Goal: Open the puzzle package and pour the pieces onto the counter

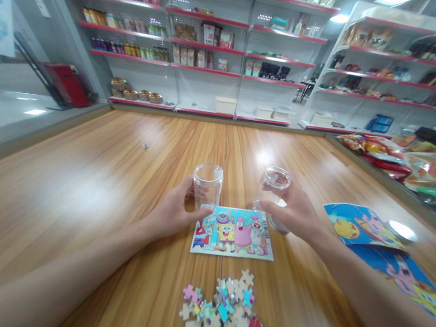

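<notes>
My left hand is wrapped round a clear plastic jar, its thumb reaching over the left edge of a cartoon picture card. On the other side, my right hand grips a second clear jar, which partly hides behind my fingers. Both jars look empty and see-through. The card lies flat on the table between my hands and shows several cartoon figures. Nearer to me is a loose heap of jigsaw pieces, some coloured side up and some plain side up.
Two blue cartoon sheets overlap by my right forearm, with a shiny round lid on them. A tiny object lies far left on the wooden table. Packaged snacks sit beyond the right edge; stocked shelves stand behind.
</notes>
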Demonstrator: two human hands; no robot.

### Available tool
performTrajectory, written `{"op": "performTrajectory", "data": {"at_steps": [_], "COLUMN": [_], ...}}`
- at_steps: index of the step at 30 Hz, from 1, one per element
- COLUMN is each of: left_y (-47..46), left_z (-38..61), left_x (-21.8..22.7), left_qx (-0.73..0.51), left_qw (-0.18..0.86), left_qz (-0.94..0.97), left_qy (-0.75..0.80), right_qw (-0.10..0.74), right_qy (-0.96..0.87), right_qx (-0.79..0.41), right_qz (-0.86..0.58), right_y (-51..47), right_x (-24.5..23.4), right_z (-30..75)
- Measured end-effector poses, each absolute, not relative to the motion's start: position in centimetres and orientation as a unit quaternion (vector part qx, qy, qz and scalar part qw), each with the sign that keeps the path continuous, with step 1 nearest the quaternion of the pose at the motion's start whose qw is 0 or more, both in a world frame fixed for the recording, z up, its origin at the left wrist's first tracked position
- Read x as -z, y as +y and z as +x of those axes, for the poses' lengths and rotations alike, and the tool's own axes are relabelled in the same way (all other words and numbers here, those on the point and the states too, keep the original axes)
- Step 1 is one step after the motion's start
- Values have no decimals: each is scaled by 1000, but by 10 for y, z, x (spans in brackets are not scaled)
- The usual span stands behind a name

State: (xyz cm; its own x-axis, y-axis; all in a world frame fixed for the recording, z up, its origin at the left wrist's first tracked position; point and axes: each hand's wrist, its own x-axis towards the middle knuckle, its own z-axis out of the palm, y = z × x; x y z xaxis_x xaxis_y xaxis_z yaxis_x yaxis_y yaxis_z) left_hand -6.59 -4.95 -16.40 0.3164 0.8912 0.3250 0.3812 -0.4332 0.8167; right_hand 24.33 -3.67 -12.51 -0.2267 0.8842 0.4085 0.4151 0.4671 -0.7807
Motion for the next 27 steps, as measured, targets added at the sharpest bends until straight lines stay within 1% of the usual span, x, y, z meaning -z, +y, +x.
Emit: {"op": "performTrajectory", "data": {"at_steps": [3, 11, 18, 23, 27], "left_y": [-50, -48, -49, -48, -48], "left_z": [-67, -68, -69, -69, -69], "left_x": [164, 163, 164, 163, 161], "left_qx": [-401, -412, -442, -433, -432], "left_qw": [316, 341, 323, 308, 314], "left_qz": [745, 735, 724, 728, 726], "left_qy": [428, 416, 420, 433, 434], "right_qw": [444, 478, 499, 513, 529], "right_qy": [-725, -709, -703, -699, -690], "right_qx": [-272, -306, -276, -273, -279], "right_qz": [-450, -419, -426, -418, -408], "right_y": [-38, -40, -33, -32, -33], "right_x": [130, 141, 148, 150, 149], "right_z": [248, 242, 246, 247, 246]}}
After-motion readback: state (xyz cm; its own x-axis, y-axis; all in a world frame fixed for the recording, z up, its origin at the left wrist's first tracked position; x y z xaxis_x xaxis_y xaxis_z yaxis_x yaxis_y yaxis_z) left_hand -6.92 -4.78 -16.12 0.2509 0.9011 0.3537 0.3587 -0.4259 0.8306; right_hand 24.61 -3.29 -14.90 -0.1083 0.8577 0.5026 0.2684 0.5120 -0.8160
